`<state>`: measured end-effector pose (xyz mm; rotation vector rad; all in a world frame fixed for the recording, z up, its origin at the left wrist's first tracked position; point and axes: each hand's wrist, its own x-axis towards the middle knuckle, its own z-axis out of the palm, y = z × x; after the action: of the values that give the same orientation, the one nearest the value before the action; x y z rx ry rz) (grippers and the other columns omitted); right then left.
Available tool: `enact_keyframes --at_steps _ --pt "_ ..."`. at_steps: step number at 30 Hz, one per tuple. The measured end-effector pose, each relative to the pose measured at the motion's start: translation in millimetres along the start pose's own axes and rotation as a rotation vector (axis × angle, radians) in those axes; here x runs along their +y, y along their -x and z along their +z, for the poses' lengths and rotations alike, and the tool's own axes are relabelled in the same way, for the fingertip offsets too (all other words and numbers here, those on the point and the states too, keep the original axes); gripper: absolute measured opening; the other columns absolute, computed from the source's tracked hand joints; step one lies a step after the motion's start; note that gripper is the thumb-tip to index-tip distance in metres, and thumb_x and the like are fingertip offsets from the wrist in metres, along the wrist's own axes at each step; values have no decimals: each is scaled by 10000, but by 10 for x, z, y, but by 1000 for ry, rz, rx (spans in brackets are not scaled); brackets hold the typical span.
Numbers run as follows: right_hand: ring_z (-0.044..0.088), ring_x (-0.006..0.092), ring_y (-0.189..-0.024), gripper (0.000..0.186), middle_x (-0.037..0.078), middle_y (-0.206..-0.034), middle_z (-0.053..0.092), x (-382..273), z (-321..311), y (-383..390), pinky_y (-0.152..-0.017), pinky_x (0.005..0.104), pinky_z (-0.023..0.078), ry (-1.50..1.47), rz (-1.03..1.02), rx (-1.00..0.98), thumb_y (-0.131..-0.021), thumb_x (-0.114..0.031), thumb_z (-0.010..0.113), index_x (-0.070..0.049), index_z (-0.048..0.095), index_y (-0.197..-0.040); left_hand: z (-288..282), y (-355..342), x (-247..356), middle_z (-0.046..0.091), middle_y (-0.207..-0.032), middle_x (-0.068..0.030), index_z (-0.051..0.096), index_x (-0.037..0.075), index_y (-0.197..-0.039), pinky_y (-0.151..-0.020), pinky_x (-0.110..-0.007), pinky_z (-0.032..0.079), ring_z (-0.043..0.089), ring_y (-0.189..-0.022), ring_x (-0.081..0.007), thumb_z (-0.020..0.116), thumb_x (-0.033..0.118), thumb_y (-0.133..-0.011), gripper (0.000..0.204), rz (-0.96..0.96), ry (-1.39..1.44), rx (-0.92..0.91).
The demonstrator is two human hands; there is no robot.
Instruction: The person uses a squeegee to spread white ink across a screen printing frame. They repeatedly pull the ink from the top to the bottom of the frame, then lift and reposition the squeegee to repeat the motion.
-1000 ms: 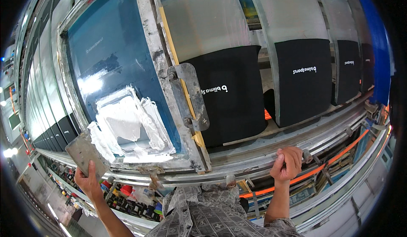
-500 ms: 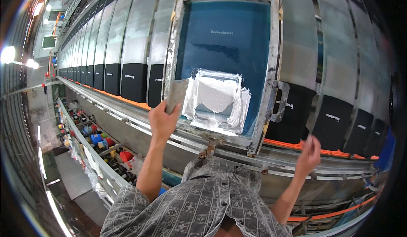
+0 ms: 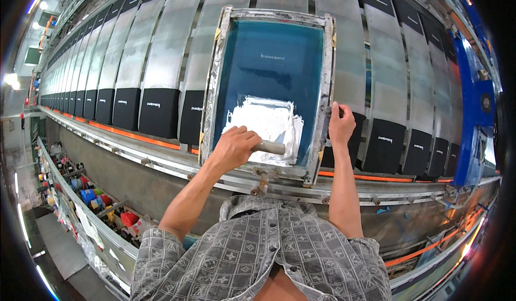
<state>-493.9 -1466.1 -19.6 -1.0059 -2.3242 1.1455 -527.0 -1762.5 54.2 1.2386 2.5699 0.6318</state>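
Observation:
A screen-printing frame [image 3: 213,94] with a metal border and blue mesh lies in front of me. White ink [image 3: 255,121] is spread thickly over the near part of its mesh. My left hand [image 3: 235,148] is closed around one end of a squeegee [image 3: 271,147], which lies crosswise over the ink; its lower edge is hard to make out. At the frame's right side my right hand [image 3: 342,124] is closed on the side handle, which the fingers mostly hide.
Long grey pallets [image 3: 169,48] run in a row to both sides, with black fabric pieces [image 3: 159,112] on their near ends. A metal rail [image 3: 161,160] passes between me and the pallets. Blue machinery [image 3: 475,102] stands at right; a shelf of coloured containers [image 3: 88,196] at lower left.
My left hand has brought the squeegee from the frame's left edge rightward over the ink. My right hand has moved up and left and closed at the frame's side handle. The view has shifted.

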Motion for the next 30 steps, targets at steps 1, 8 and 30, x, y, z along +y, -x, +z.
enact_keyframes --at_steps 1,8,30 --pt "660 306 -779 303 159 -813 673 -26 -11 6 -714 381 487 4 -14 12 -899 -321 598 -22 646 -899 6 14 -49 647 -885 -12 628 104 -904 -754 -344 445 586 -856 -213 741 86 -633 294 43 -11 0" --pt "636 347 -736 307 159 -775 662 74 24 -43 -684 393 475 58 -4 -43 -897 -317 594 -15 645 -884 283 75 -107 632 -731 -42 634 104 -717 -667 -379 467 613 -700 -253 741 176 -665 139 16 -68 39" --pt "666 320 -786 125 145 -794 676 -990 384 351 -746 435 517 598 -611 -941 -711 -180 653 -96 655 -804 35 -616 -451 637 -670 -88 661 132 -657 -702 -403 455 619 -699 -270 734 204 -688 107 -77 -108 -48"
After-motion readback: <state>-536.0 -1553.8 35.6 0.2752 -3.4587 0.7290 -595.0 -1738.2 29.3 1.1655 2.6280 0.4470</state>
